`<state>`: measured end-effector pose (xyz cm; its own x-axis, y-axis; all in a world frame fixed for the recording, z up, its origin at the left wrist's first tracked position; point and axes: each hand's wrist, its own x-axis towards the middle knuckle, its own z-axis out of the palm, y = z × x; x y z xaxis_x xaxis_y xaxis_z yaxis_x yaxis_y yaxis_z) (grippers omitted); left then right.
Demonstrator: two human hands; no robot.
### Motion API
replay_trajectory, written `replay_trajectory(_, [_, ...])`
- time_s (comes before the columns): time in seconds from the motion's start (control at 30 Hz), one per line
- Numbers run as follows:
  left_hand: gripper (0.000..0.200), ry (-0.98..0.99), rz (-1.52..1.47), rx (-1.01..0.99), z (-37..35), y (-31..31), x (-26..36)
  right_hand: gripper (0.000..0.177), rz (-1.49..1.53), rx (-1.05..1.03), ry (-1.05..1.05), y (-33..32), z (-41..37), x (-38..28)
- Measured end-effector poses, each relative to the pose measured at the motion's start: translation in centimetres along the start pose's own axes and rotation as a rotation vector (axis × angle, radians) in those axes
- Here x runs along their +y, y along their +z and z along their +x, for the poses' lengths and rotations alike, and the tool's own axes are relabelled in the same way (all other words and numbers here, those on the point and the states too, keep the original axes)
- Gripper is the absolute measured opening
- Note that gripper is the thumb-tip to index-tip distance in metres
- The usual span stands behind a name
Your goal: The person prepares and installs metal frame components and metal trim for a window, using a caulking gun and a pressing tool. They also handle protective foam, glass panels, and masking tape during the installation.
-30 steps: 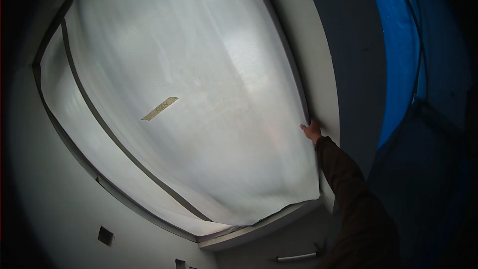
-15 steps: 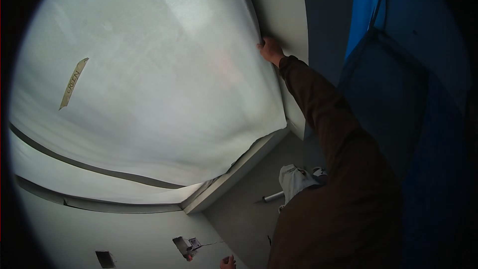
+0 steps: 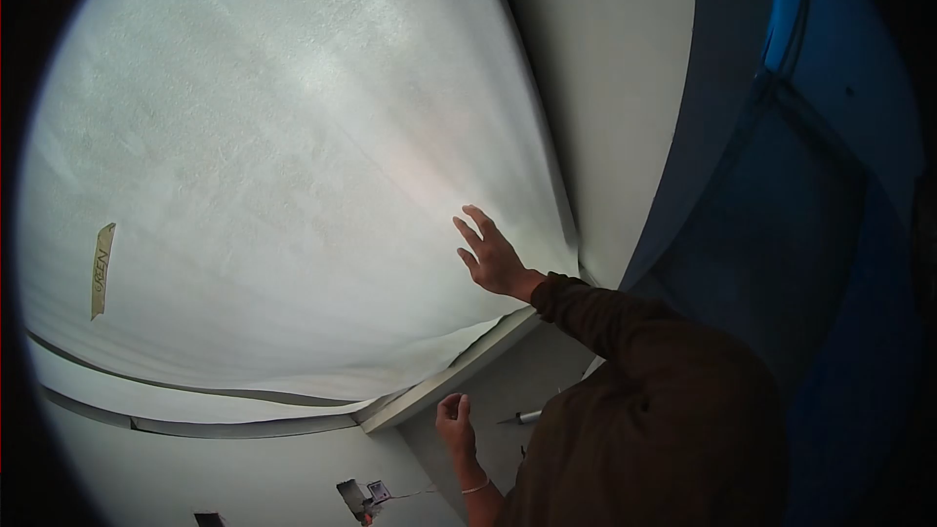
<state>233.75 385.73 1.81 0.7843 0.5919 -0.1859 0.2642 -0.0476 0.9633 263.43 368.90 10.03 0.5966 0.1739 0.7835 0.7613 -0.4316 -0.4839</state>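
Note:
A large pale sheet (image 3: 293,166) spreads across most of the head view, its lower edge wavy and loose along a ledge (image 3: 439,379). My right hand (image 3: 493,256) is over its lower right part, fingers spread and pointing up and left, back of the hand towards me. Below it, my left hand (image 3: 456,425) is raised near the ledge with thumb and fingertips pinched together; I cannot tell what, if anything, is between them. A strip of tape (image 3: 102,271) with handwritten lettering is stuck on the sheet at the left.
Beneath the sheet, a wall (image 3: 224,468) has a dark cutout (image 3: 208,519) and an opening with a small fitting and wires (image 3: 377,493). A light tube-like object (image 3: 527,418) shows beside my sleeve. Along the right runs a grey panel (image 3: 605,107), then blue material (image 3: 786,10).
My right hand has left the sheet's right edge and come down and left, fingers now spread. My left hand has risen further into view. The view has shifted.

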Motion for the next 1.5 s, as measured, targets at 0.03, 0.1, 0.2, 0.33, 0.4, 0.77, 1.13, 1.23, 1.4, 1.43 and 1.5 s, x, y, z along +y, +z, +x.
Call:
replay_trajectory(0.03, [0.027, -0.005, 0.012, 0.001, 1.7, 1.8, 1.8, 0.044, 0.008, 0.006, 0.042, 1.1, 0.8, 1.4])
replay_trajectory(0.1, [0.026, 0.059, 0.047, -0.128, 5.0, 4.0, 4.3, 0.047, 0.038, 0.008, 0.066, 2.9, 3.0, 3.3])
replay_trajectory(0.2, [0.029, 0.068, 0.014, -0.082, 5.1, 5.0, 5.6, 0.065, 0.035, 0.014, -0.018, 2.2, 3.5, 2.2])
replay_trajectory(0.33, [0.041, -0.036, -0.002, 0.02, 3.5, 3.8, 3.5, 0.074, -0.133, 0.07, -0.087, 0.5, 8.4, -1.9])
replay_trajectory(0.4, [0.056, -0.035, -0.085, 0.223, 4.9, 1.8, 2.2, 0.08, -0.216, 0.056, -0.102, 3.1, 8.5, -1.9])
replay_trajectory(0.77, [0.099, 0.241, -0.647, 0.786, 22.7, -21.0, 11.4, 0.084, 0.134, -0.159, -0.089, 2.0, 8.1, -4.6])
replay_trajectory(1.13, [0.017, 0.207, -0.324, 1.08, 26.0, -31.0, 0.4, 0.067, 0.264, -0.106, -0.027, 4.4, 2.4, -12.6])
replay_trajectory(1.23, [0.016, 0.057, -0.194, 0.95, 23.9, -35.3, -5.7, 0.062, 0.067, -0.089, 0.075, 9.3, -0.7, -15.9])
replay_trajectory(1.4, [0.026, -0.352, -0.338, 0.423, 14.1, -34.7, -17.9, 0.019, 0.198, -0.479, 0.155, 16.7, -8.8, -27.6])
replay_trajectory(1.43, [0.027, -0.396, -0.352, 0.424, 11.4, -34.2, -20.0, 0.022, 0.283, -0.748, 0.26, 19.3, -10.6, -30.1])
replay_trajectory(1.5, [0.025, -0.551, -0.383, 0.491, 6.3, -33.0, -26.3, 0.039, 0.333, -1.263, 0.3, 25.9, -15.8, -29.3])
